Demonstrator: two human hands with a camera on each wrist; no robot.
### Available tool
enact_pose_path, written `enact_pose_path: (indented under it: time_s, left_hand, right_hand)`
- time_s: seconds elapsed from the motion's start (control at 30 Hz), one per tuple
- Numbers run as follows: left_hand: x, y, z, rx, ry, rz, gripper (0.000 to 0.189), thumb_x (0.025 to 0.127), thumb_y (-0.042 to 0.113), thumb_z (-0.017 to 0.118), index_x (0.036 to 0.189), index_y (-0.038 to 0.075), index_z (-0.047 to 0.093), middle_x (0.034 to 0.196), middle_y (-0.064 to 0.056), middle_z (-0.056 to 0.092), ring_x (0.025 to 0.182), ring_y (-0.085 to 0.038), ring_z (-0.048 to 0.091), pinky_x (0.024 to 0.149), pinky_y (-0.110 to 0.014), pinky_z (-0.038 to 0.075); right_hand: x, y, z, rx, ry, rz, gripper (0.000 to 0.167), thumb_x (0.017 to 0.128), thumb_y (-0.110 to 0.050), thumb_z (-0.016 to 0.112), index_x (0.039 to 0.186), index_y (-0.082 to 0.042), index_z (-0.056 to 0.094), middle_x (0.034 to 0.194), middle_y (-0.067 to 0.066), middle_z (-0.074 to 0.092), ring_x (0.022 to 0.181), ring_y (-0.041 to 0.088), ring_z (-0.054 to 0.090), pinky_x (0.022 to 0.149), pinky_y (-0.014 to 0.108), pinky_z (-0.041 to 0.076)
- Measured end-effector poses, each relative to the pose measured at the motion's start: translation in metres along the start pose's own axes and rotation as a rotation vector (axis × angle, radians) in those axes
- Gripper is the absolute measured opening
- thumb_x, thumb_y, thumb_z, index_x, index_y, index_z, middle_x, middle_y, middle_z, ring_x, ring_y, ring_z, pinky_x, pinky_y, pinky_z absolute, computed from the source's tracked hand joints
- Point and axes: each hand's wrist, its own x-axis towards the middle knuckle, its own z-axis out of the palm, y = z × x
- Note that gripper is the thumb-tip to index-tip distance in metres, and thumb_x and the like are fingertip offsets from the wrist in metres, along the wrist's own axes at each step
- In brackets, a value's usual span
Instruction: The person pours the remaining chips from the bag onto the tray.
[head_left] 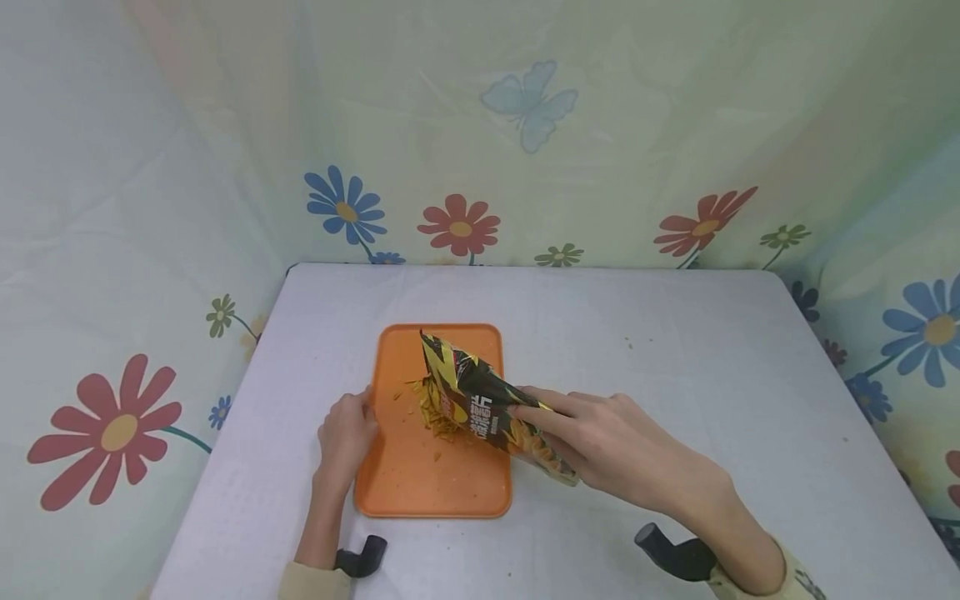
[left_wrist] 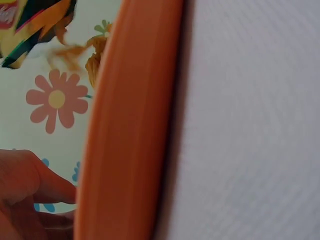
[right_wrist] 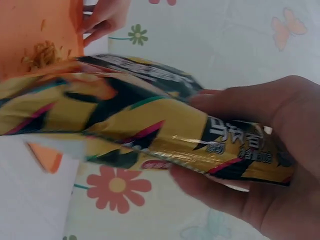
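Snack bag (head_left: 491, 392), black and yellow, is being held aslant over the right part of an orange tray (head_left: 433, 483). The bag is being gripped by the right hand (head_left: 611, 442), its fingers being parted only by the bag's thickness. A heap of yellow strips (head_left: 433, 410) is being borne by the tray beside the bag's upper-left end. The tray's left rim is being gripped by the left hand (head_left: 348, 437), its fingers being bent at the edge. The tray is being supported by a white desk (head_left: 697, 375), which is being backed by a flowered curtain (head_left: 600, 200).
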Motion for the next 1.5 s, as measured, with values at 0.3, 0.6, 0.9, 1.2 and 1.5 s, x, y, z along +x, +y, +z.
enact_pose_path:
  time_s: [0.3, 0.6, 0.9, 1.2, 1.5]
  left_hand:
    - [-0.0002, -0.0012, 0.0003, 0.0, 0.009, 0.015, 0.046, 0.097, -0.001, 0.058, 0.142, -0.001, 0.058, 0.071, -0.007, 0.044, 0.051, -0.015, 0.04, 0.047, -0.028, 0.033]
    - [-0.0002, 0.0002, 0.0006, 0.014, 0.013, 0.012, 0.044, 0.099, 0.001, 0.058, 0.142, -0.002, 0.058, 0.073, -0.007, 0.046, 0.052, -0.016, 0.042, 0.049, -0.028, 0.034]
    - [0.0006, -0.0007, 0.0006, 0.004, 0.01, 0.018, 0.044, 0.098, 0.0, 0.058, 0.143, -0.001, 0.057, 0.072, -0.007, 0.045, 0.051, -0.015, 0.04, 0.047, -0.027, 0.033]
    - [0.0004, -0.0007, 0.0006, 0.002, 0.009, 0.014, 0.043, 0.098, 0.001, 0.059, 0.141, -0.002, 0.058, 0.071, -0.006, 0.044, 0.051, -0.015, 0.039, 0.047, -0.028, 0.033]
    - [0.0016, -0.0012, 0.0004, -0.001, -0.01, -0.007, 0.046, 0.097, 0.0, 0.06, 0.143, -0.001, 0.057, 0.072, -0.006, 0.044, 0.051, -0.015, 0.039, 0.048, -0.028, 0.032]
  right_hand:
    - [-0.0009, 0.0, 0.0005, 0.004, -0.01, 0.003, 0.049, 0.088, -0.01, 0.081, 0.134, -0.018, 0.069, 0.139, 0.008, 0.066, 0.086, 0.02, 0.073, 0.062, 0.021, 0.055]
    - [-0.0019, -0.0009, 0.0007, 0.011, -0.01, 0.025, 0.049, 0.087, -0.011, 0.081, 0.134, -0.018, 0.068, 0.136, 0.008, 0.067, 0.083, 0.017, 0.07, 0.058, 0.017, 0.05]
    - [-0.0031, -0.001, -0.0001, -0.006, 0.019, 0.003, 0.048, 0.087, -0.012, 0.082, 0.133, -0.018, 0.069, 0.135, 0.008, 0.068, 0.085, 0.018, 0.072, 0.058, 0.018, 0.052]
    - [-0.0065, -0.0028, -0.0045, -0.024, 0.025, 0.014, 0.047, 0.085, -0.012, 0.083, 0.13, -0.018, 0.07, 0.134, 0.007, 0.069, 0.082, 0.015, 0.07, 0.057, 0.017, 0.05]
    - [-0.0078, -0.0042, -0.0087, -0.01, 0.04, 0.025, 0.049, 0.084, -0.013, 0.084, 0.131, -0.019, 0.07, 0.134, 0.007, 0.069, 0.084, 0.016, 0.071, 0.061, 0.019, 0.054]
